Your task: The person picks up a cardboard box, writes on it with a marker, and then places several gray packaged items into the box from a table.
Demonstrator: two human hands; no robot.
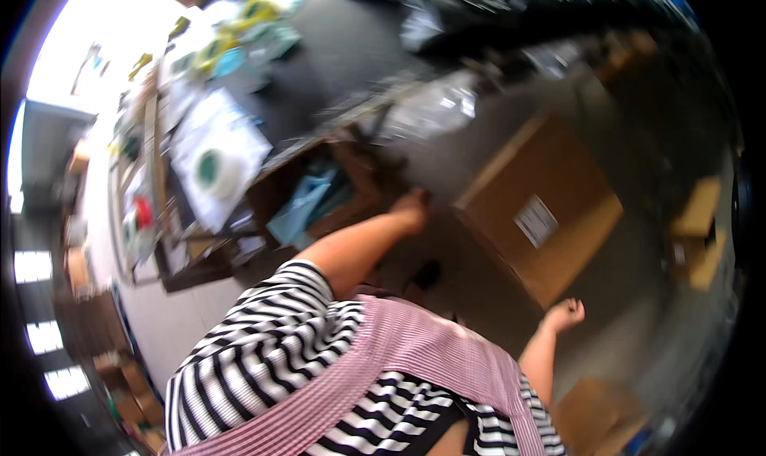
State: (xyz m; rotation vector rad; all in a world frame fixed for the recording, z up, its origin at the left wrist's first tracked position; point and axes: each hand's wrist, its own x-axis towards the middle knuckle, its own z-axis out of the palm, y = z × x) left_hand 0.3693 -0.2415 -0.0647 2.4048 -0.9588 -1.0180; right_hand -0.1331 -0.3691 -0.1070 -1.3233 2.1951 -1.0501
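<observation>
Both hands are out in front of the person, well apart from each other. Her left hand (411, 207) reaches forward and down to the near corner of a large brown cardboard box (542, 209) standing on the floor, the fingers at or just touching that corner; the blur hides whether they grip anything, so I cannot tell if the hand is open or closed. The right hand (565, 312) hangs lower, curled loosely into a half fist and holding nothing, just beside the box's front edge but not touching it. The box carries a white label (535, 221) on its side and sits between the two hands, tilted in the view. Left of the reaching hand stands an open wooden crate (335, 197) with blue-green sheets inside. Beyond it lies a dark desk (335, 49) strewn with clear plastic bags (435, 105), and a white packet (217, 157) with a green ring rests on its left part. Another small cardboard box (594, 412) lies on the floor near the right arm.
</observation>
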